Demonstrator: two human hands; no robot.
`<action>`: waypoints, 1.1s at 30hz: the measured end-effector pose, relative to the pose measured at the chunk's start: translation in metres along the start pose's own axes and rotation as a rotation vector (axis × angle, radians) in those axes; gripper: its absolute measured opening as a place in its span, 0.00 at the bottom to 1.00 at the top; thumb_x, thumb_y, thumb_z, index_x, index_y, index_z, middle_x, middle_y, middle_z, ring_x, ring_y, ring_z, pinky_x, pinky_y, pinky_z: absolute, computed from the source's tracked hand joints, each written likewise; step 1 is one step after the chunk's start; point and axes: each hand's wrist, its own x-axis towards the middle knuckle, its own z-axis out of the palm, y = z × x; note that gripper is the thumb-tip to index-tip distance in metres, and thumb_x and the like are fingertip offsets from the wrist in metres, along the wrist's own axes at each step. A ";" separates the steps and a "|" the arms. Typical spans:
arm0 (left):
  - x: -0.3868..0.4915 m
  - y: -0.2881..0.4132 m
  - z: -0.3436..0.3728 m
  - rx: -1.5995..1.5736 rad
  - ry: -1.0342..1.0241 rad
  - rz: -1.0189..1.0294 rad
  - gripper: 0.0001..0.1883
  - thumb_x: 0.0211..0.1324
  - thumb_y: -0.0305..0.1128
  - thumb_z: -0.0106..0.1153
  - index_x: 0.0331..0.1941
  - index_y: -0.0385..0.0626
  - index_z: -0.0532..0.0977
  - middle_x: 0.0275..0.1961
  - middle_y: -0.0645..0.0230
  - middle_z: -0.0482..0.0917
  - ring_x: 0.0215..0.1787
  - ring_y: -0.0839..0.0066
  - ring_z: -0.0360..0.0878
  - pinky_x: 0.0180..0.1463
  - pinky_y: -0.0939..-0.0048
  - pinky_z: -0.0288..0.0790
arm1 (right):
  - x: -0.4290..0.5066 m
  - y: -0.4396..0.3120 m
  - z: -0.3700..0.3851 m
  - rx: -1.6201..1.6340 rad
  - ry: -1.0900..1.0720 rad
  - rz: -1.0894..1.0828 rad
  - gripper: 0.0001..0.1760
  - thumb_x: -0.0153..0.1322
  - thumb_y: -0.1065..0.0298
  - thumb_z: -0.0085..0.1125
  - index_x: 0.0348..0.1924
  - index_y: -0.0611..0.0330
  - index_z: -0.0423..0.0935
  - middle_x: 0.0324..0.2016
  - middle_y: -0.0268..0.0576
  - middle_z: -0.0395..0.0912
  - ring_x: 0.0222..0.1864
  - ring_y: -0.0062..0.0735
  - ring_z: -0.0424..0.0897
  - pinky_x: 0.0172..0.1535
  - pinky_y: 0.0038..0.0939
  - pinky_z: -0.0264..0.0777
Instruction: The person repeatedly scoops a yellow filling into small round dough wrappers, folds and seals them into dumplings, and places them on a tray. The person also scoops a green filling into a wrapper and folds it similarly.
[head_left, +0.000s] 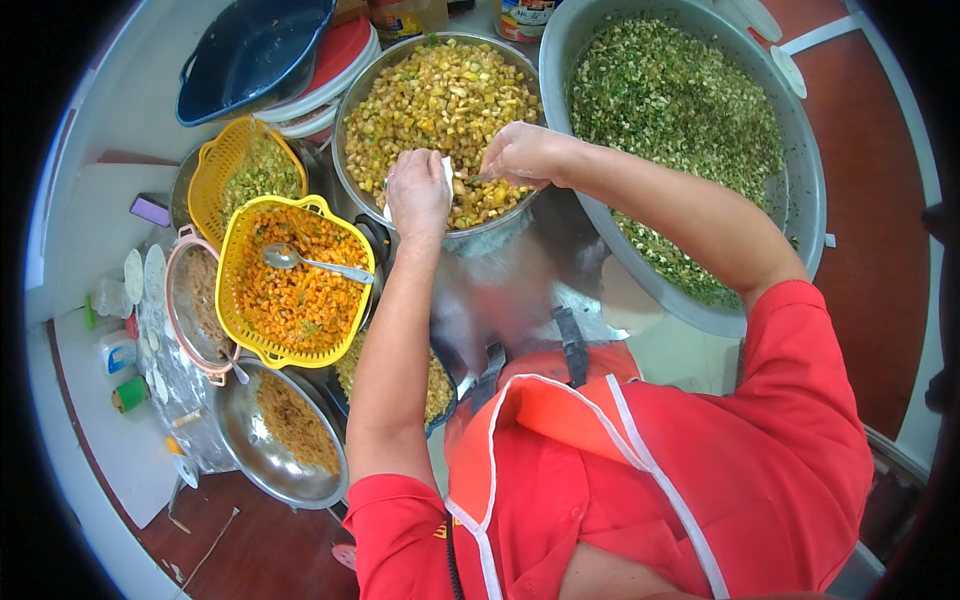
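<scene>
A wide metal bowl (346, 174) full of diced yellow filling (442, 97) stands before me. Over its near left part, my left hand (417, 192) holds a thin white dough wrapper (448, 178), with pale edges showing on both sides of the fingers. My right hand (521, 156) hangs over the near right part of the same bowl, its fingers curled down towards the wrapper. A small dark bit shows near those fingertips, and whether they grip anything is hidden. White smears, like flour, mark the right hand.
A large grey basin (814, 217) of chopped green filling stands right. At left are two yellow baskets (247, 354) (206, 176), a spoon (330, 268), a pink-rimmed strainer (174, 300) and a steel bowl (247, 427). A blue tub (247, 60) sits behind.
</scene>
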 end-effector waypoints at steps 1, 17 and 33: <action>0.003 0.001 -0.002 -0.013 0.007 -0.035 0.12 0.64 0.36 0.53 0.37 0.41 0.81 0.39 0.56 0.81 0.42 0.55 0.79 0.50 0.58 0.71 | -0.001 -0.004 -0.001 0.008 -0.003 -0.006 0.08 0.66 0.71 0.57 0.34 0.66 0.80 0.15 0.34 0.68 0.14 0.21 0.62 0.17 0.28 0.54; 0.032 0.008 -0.013 -2.278 0.124 -0.897 0.23 0.71 0.40 0.34 0.59 0.40 0.71 0.61 0.54 0.76 0.62 0.54 0.74 0.65 0.50 0.70 | -0.049 -0.040 -0.023 -0.622 0.463 -0.699 0.12 0.71 0.71 0.51 0.44 0.64 0.79 0.23 0.45 0.79 0.27 0.39 0.82 0.30 0.37 0.74; 0.028 0.002 -0.005 -2.270 0.089 -0.977 0.19 0.68 0.42 0.41 0.48 0.42 0.76 0.48 0.59 0.82 0.50 0.60 0.80 0.54 0.53 0.76 | -0.029 0.019 0.008 0.162 0.065 -0.226 0.08 0.73 0.65 0.50 0.32 0.54 0.76 0.18 0.30 0.71 0.19 0.20 0.68 0.22 0.25 0.61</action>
